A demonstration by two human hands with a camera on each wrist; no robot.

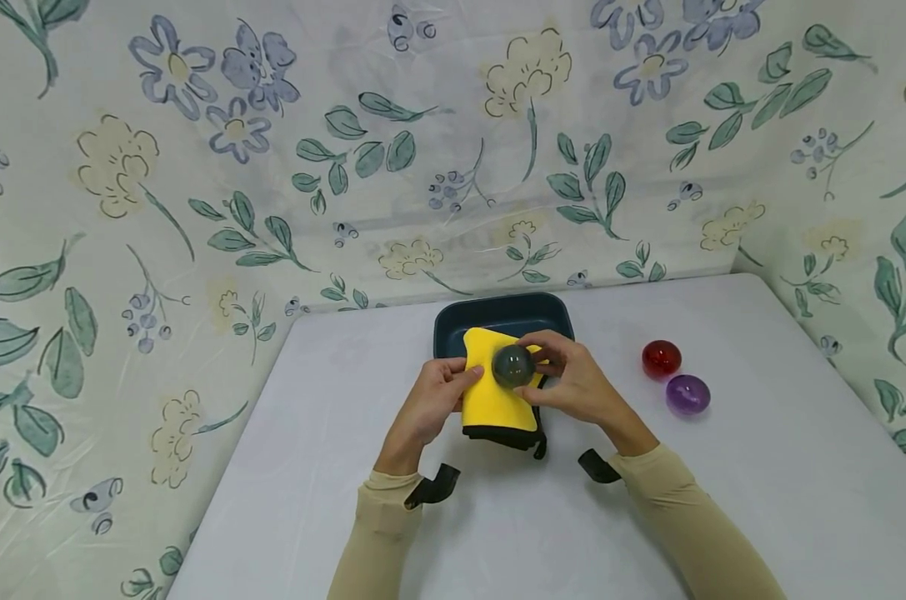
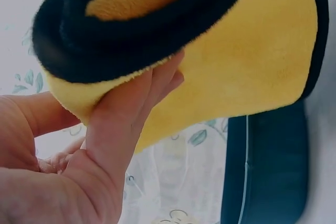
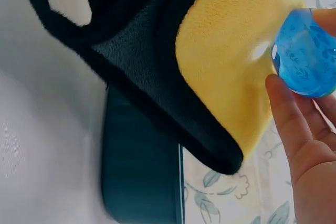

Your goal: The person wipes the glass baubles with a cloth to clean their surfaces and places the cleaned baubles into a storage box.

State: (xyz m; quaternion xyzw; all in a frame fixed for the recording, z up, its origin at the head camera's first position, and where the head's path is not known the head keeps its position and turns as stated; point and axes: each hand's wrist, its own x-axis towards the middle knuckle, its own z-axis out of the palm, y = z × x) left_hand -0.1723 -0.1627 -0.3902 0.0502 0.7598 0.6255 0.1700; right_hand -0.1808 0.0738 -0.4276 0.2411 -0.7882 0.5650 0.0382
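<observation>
My left hand (image 1: 432, 402) grips a folded yellow cloth (image 1: 490, 407) with black edging, the thumb lying over its front. In the left wrist view the cloth (image 2: 247, 51) bends round the fingers. My right hand (image 1: 576, 385) holds a clear ball (image 1: 513, 367) between thumb and fingers, against the cloth's yellow face. The ball looks dark grey-green from the head and blue (image 3: 304, 56) in the right wrist view. A black-edged corner of the cloth (image 3: 131, 66) hangs down on the right.
Behind the cloth stands a dark teal tray (image 1: 453, 317), partly hidden by it and the hands. To the right on the white table (image 1: 272, 500) lie a red ball (image 1: 661, 360) and a purple ball (image 1: 688, 395), side by side. Floral fabric (image 1: 437, 150) hangs behind the table.
</observation>
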